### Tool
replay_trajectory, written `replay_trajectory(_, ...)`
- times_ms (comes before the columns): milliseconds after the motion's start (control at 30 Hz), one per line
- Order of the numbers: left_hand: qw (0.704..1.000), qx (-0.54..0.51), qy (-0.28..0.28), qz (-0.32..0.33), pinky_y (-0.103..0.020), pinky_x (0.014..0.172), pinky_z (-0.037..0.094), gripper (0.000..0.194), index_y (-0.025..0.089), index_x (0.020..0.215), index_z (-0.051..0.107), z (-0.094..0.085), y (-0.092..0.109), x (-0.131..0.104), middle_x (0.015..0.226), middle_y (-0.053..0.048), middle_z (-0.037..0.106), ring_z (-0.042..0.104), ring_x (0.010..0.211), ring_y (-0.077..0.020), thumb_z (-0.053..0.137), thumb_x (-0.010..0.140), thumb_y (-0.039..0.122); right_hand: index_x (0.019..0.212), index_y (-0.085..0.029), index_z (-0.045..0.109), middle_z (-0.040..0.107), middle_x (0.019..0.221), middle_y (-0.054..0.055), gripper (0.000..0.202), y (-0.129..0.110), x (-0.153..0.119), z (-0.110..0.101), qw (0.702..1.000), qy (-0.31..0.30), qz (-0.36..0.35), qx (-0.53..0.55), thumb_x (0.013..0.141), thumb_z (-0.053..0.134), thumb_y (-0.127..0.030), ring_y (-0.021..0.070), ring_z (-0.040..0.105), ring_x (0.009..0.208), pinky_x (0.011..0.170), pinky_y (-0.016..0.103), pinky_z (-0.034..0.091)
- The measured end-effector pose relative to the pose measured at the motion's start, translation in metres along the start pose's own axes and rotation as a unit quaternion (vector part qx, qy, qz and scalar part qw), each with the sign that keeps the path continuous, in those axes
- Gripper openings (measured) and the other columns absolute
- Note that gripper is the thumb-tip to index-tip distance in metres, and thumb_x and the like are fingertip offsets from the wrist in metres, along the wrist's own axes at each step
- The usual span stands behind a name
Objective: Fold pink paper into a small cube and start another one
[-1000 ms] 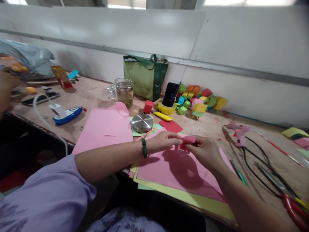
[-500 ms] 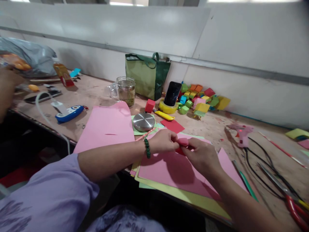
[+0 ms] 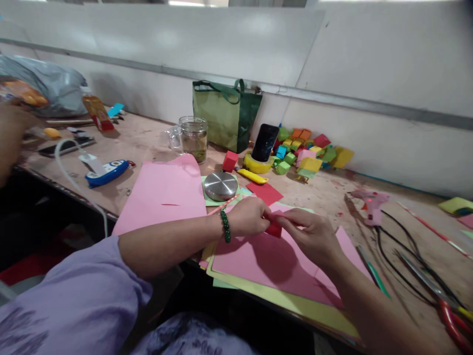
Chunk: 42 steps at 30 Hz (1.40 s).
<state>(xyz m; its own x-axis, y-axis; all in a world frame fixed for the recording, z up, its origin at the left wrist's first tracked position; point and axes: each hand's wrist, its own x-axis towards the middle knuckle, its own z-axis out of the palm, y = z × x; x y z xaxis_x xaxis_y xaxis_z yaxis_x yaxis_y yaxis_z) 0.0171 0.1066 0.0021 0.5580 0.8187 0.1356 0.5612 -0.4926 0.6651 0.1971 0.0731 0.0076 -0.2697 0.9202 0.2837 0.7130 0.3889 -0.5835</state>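
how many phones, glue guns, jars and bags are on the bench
phones: 2, one propped in the yellow stand, one flat at far left
glue gun: 1
jar: 1
bags: 2, a green bag and a grey plastic bag
total: 6

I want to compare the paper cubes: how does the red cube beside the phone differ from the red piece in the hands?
The red cube stands free on the table; the red piece is pinched between the left hand and right hand. The cube shows fully; the piece is partly hidden. Both are red.
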Motion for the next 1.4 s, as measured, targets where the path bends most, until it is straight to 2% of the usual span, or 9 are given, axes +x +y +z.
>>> replay_trajectory(133,1.000,0.012,-0.002,0.006,-0.023,0.053,0.032,0.020,0.016,0.075,0.075,0.001,-0.002,0.000,0.059,-0.001,0.064,0.050,0.056,-0.0113,0.055,0.071,0.014,0.090,-0.024,0.073,0.074,0.089,0.003,0.017,0.000,0.000,0.002,1.000,-0.013,-0.010,0.012,0.080,0.062,-0.031,0.0194,0.066,0.079,0.070,0.031,0.050)
replay_trajectory(267,1.000,-0.003,0.018,-0.008,-0.023,0.053,0.033,0.011,0.014,0.070,0.071,0.003,-0.001,0.000,0.061,-0.001,0.063,0.052,0.059,-0.0127,0.060,0.069,0.018,0.073,-0.022,0.070,0.070,0.069,0.000,0.009,-0.002,0.001,0.004,0.997,-0.016,0.041,-0.066,0.074,0.061,-0.021,0.0171,0.063,0.065,0.059,0.028,0.044)
replay_trajectory(367,0.985,-0.164,-0.007,-0.052,-0.021,0.058,0.040,0.015,0.013,0.082,0.069,0.005,-0.001,0.003,0.072,-0.003,0.067,0.059,0.067,-0.0131,0.062,0.069,0.019,0.072,-0.022,0.070,0.070,0.066,0.000,0.009,-0.006,0.001,0.002,0.998,0.006,0.056,-0.036,0.075,0.061,-0.023,0.0168,0.063,0.063,0.058,0.027,0.044)
replay_trajectory(567,0.903,-0.403,-0.095,-0.118,-0.018,0.058,0.045,0.031,0.014,0.103,0.067,0.007,0.001,0.006,0.084,-0.005,0.070,0.064,0.072,-0.0116,0.058,0.074,0.017,0.076,-0.021,0.068,0.070,0.069,0.001,0.010,-0.004,-0.001,0.004,0.995,0.094,0.016,-0.010,0.079,0.062,-0.029,0.0160,0.065,0.064,0.060,0.026,0.048)
replay_trajectory(800,0.955,-0.282,-0.001,-0.090,-0.017,0.053,0.044,0.048,0.015,0.104,0.072,0.019,-0.010,0.009,0.078,-0.004,0.069,0.056,0.057,-0.0078,0.044,0.066,0.006,0.076,-0.021,0.064,0.068,0.071,0.002,0.005,-0.001,-0.004,0.013,0.975,0.161,-0.125,-0.089,0.074,0.061,-0.017,0.0164,0.063,0.064,0.059,0.027,0.048)
replay_trajectory(967,0.960,-0.272,-0.013,-0.062,-0.015,0.050,0.041,0.049,0.013,0.106,0.072,0.019,-0.012,0.008,0.080,-0.005,0.070,0.055,0.057,-0.0077,0.042,0.067,0.008,0.088,-0.019,0.070,0.070,0.090,0.007,0.018,-0.001,-0.001,-0.004,0.987,0.050,-0.151,0.033,0.079,0.056,-0.020,0.0208,0.065,0.082,0.074,0.034,0.051)
replay_trajectory(1100,0.976,-0.213,-0.004,-0.038,-0.014,0.046,0.034,0.049,0.015,0.105,0.073,0.021,-0.014,0.007,0.076,-0.002,0.071,0.051,0.055,-0.0071,0.043,0.067,0.009,0.076,-0.019,0.074,0.071,0.084,0.007,0.034,0.001,0.004,-0.014,0.986,-0.029,-0.037,0.163,0.089,0.047,-0.035,0.0204,0.066,0.080,0.073,0.033,0.052)
replay_trajectory(1233,0.978,-0.210,-0.015,-0.001,-0.016,0.049,0.037,0.042,0.016,0.101,0.074,0.025,-0.017,0.006,0.074,-0.001,0.071,0.054,0.058,-0.0087,0.044,0.071,0.012,0.072,-0.019,0.072,0.070,0.072,0.004,0.021,0.006,0.007,-0.010,0.984,-0.059,0.044,0.164,0.074,0.069,-0.040,0.0168,0.062,0.066,0.061,0.028,0.049)
replay_trajectory(1400,0.989,-0.149,-0.005,0.025,-0.018,0.053,0.037,0.034,0.014,0.093,0.075,0.026,-0.013,0.002,0.072,-0.001,0.069,0.052,0.060,-0.0093,0.047,0.074,0.014,0.074,-0.018,0.070,0.069,0.067,0.002,0.020,0.007,0.008,-0.007,0.984,-0.073,0.082,0.143,0.072,0.072,-0.037,0.0140,0.061,0.060,0.055,0.024,0.045)
